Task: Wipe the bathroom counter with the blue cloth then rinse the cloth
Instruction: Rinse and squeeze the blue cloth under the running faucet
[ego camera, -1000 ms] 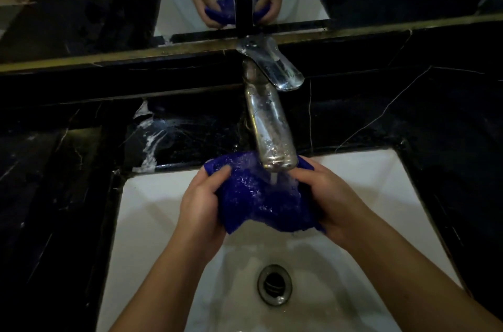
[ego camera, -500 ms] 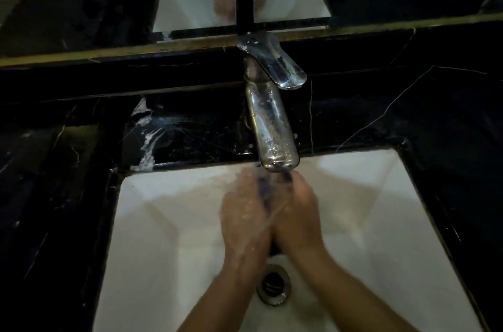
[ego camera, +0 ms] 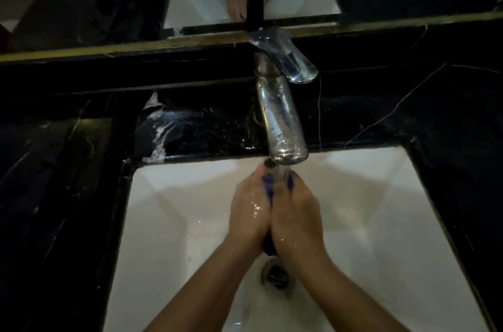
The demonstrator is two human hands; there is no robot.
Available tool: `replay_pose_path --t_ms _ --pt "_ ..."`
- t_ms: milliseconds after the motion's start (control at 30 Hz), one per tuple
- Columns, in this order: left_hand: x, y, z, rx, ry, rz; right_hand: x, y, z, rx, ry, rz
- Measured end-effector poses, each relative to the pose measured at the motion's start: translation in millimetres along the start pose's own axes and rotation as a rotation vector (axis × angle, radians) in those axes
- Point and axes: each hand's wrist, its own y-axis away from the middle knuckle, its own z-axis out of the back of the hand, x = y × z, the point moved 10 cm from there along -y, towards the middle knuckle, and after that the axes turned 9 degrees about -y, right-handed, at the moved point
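The blue cloth [ego camera: 267,185] is squeezed into a narrow wad between two palms, over the middle of the sink and directly under the tap's mouth. Only slivers of it show: a dark blue edge at the top between the fingertips, and a small lump [ego camera: 269,246] poking out at the heels of the hands. Its long axis runs from the spout toward the person, roughly in line with the drain. The fabric looks soaked and dark.

The left hand [ego camera: 249,212] and the right hand [ego camera: 295,218] press flat against each other with the cloth sandwiched between, fingers fairly straight and pointing away toward the tap; how far the fingers wrap round the cloth cannot be told. Both hands are wet, with bright droplets on the skin. A thin stream of water [ego camera: 281,172] falls from the spout onto the top of the cloth.

The tap [ego camera: 281,119] is a rounded chrome column, spotted with water, with a flat lever handle [ego camera: 288,57] turned to the right. The sink [ego camera: 168,223] is a white, glossy, rectangular basin with sloping walls and a round metal drain [ego camera: 276,273] just beneath the wrists. Around it lies the table [ego camera: 408,108], black polished stone with thin white veins, wet behind the basin and streaked with white foam [ego camera: 159,138] at the left. A mirror [ego camera: 109,5] with a brass-coloured lower trim reflects the basin and hands.
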Motion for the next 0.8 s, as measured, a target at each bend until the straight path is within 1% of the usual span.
replay_pose_path --t_ms 67,100,133,167,233,333,400,467,500,533,567,633,667,733,800 --pt "-9 2 2 -0.035 -0.063 -0.052 -10 -9 -3 0.051 -0.012 -0.048" --pt "-10 4 5 -0.05 -0.012 -0.027 -15 -11 -8 0.095 -0.057 -0.084" --pt "-5 4 5 -0.036 0.06 0.031 -16 -8 -11 0.099 -0.091 -0.111" --pt "0 3 2 -0.001 0.137 0.1 -16 -5 -9 0.067 -0.103 -0.123" --pt "6 4 -2 0.07 0.281 0.215 -10 -1 -7 0.004 -0.077 -0.069" --pt "11 5 7 0.068 0.413 0.291 14 5 -5 0.038 -0.076 0.087" --pt "14 11 26 -0.06 0.44 0.288 26 -2 8 0.048 -0.083 0.142" --pt "15 13 44 -0.219 0.382 0.243 36 -7 20 0.012 -0.057 0.214" --pt "16 12 48 -0.264 0.376 0.244 36 -9 22 -0.008 -0.039 0.228" --pt "22 10 46 -0.277 0.397 0.287 32 -12 22 -0.028 -0.051 0.206" --pt "28 8 38 -0.251 0.477 0.362 26 -16 22 -0.046 -0.099 0.155" --pt "33 5 16 -0.133 0.729 0.507 12 -25 23 -0.057 -0.238 0.015" --pt "33 4 11 -0.086 0.823 0.524 10 -28 24 -0.046 -0.264 -0.012" --pt "32 -1 13 -0.017 0.801 0.461 15 -31 26 0.014 -0.229 0.0" --pt "32 -3 21 -0.022 0.702 0.389 22 -30 28 0.073 -0.189 0.029"
